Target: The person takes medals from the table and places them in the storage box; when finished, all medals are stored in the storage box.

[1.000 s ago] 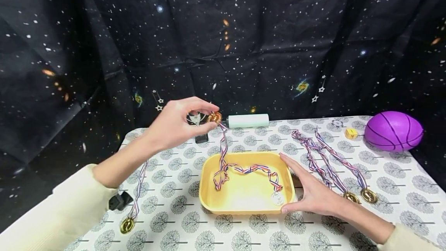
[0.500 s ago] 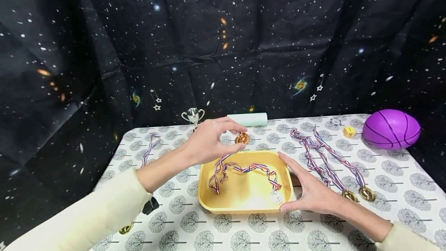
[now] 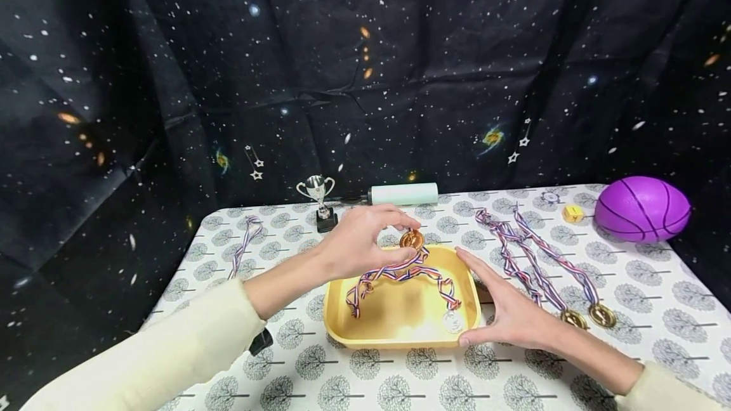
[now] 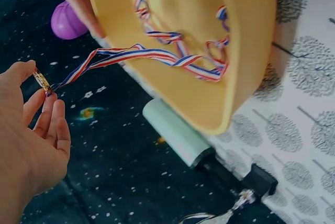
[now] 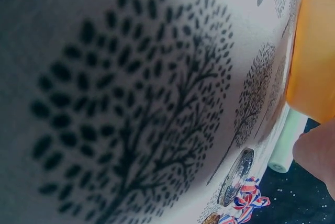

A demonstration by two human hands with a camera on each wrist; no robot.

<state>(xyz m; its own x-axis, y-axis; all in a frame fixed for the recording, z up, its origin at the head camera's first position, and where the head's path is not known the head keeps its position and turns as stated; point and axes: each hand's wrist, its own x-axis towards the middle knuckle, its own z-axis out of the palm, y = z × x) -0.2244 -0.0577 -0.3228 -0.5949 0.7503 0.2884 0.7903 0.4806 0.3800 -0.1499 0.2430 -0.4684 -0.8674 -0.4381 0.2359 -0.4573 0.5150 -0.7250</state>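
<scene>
My left hand (image 3: 356,243) pinches a bronze-coloured medal (image 3: 412,241) between thumb and fingertips, above the far rim of a yellow tray (image 3: 400,328). From the medal, a red, white and blue ribbon (image 4: 152,54) trails down into the tray, as the left wrist view shows. Inside the tray's near right corner lies a silver medal (image 3: 453,321) with its own striped ribbon. My right hand (image 3: 508,316) spans the tray's right end, fingertips at the far corner and thumb at the near corner, the fingers fairly straight.
Two gold medals (image 3: 602,315) with ribbons lie right of my right hand. Behind stand a silver trophy cup (image 3: 316,190) and a pale green cylinder (image 3: 404,193) with a black end. A purple ball (image 3: 642,209) and yellow cube (image 3: 573,213) sit far right. Another ribbon (image 3: 242,246) lies left.
My left hand has carried the bronze medal rightward and down, from in front of the trophy to over the tray's far rim. My right hand keeps its place on the tray.
</scene>
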